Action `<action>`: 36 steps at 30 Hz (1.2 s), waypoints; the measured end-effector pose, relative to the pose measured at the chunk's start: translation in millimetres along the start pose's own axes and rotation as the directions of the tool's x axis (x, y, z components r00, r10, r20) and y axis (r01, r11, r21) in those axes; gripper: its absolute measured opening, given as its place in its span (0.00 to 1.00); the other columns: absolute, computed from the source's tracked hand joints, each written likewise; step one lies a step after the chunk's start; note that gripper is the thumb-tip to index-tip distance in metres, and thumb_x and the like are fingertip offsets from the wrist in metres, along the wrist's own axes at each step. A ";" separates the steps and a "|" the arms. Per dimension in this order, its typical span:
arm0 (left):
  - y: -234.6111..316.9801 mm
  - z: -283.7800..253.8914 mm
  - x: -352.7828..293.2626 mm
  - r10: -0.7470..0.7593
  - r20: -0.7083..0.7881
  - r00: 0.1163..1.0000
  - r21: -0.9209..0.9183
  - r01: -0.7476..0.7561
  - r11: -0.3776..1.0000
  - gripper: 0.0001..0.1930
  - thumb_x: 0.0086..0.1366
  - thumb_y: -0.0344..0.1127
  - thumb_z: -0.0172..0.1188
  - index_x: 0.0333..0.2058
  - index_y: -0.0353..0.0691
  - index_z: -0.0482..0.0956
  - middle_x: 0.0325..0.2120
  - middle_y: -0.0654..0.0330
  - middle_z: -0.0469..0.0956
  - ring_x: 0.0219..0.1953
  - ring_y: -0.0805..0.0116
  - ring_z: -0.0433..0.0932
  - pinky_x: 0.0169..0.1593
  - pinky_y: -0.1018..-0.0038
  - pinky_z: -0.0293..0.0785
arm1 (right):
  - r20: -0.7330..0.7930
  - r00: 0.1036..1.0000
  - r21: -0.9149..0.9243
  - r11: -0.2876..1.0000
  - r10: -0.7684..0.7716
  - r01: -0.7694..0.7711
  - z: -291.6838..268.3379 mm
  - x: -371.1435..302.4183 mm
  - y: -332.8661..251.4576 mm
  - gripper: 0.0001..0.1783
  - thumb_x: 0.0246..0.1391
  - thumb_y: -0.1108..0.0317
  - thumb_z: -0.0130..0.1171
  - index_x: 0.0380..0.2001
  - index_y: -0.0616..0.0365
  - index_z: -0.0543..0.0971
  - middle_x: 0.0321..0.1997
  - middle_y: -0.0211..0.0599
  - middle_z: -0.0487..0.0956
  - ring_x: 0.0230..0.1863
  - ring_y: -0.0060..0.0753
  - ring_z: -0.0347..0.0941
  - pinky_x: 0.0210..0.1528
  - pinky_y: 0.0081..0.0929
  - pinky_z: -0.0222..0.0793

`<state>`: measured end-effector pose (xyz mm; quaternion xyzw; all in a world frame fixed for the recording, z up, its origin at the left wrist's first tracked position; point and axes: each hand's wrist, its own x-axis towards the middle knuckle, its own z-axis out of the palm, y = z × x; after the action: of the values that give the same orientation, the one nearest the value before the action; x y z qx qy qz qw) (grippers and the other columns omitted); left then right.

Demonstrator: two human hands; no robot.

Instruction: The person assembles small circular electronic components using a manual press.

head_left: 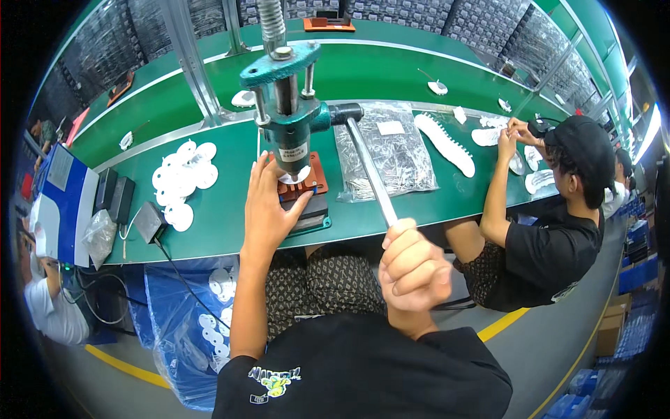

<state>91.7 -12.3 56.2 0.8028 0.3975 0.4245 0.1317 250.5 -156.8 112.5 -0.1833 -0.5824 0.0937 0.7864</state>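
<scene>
Grip: right hand [413,269] clasps smooth metal lever's [375,178] near end; left hand [271,206] spreads thumb wide from fingers beside white disc [304,173], contact unclear | disc sits on orange fixture [317,166], under teal press [287,126] | left: piled flat discs [183,180] | right: crinkled clear plastic bag [398,157]

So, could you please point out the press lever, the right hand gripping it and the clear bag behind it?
Press lever [371,172]: head view, rod's middle.
Right hand [413,268]: head view, middle of the fist.
Clear bag [396,155]: head view, central film.
</scene>
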 end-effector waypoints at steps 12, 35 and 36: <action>-7.5 -5.0 -7.2 0.331 -0.130 0.935 0.191 -0.304 0.933 0.22 0.50 0.27 0.69 0.47 0.35 0.79 0.48 0.49 0.80 0.54 0.46 0.77 0.66 0.51 0.65 | 0.045 0.999 0.063 0.998 -0.019 0.016 28.5 121.0 51.7 0.48 0.57 0.73 0.58 0.72 0.53 0.39 0.70 0.56 0.58 0.69 0.52 0.60 0.68 0.50 0.58; 14.7 -38.4 -113.4 -0.262 0.026 0.965 -0.342 0.255 0.904 0.19 0.61 0.27 0.58 0.51 0.30 0.78 0.49 0.50 0.80 0.52 0.58 0.79 0.57 0.66 0.73 | 0.359 0.872 -0.743 0.667 0.332 0.052 -93.7 -63.0 44.7 0.29 0.38 0.67 0.78 0.47 0.58 0.78 0.55 0.45 0.79 0.56 0.49 0.75 0.58 0.41 0.70; 0.3 -58.1 -106.5 -0.221 -0.094 0.971 -0.143 0.206 0.968 0.17 0.63 0.26 0.56 0.50 0.31 0.79 0.48 0.50 0.80 0.52 0.58 0.79 0.58 0.65 0.72 | 0.226 0.916 -0.833 0.553 0.332 0.005 -118.5 -52.3 44.2 0.30 0.38 0.68 0.78 0.46 0.59 0.78 0.55 0.46 0.78 0.56 0.50 0.75 0.58 0.42 0.70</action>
<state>11.7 -99.7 30.1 0.7202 0.4594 0.4765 0.2078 350.2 -156.5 18.7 -0.5604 -0.6713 -0.0810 0.4782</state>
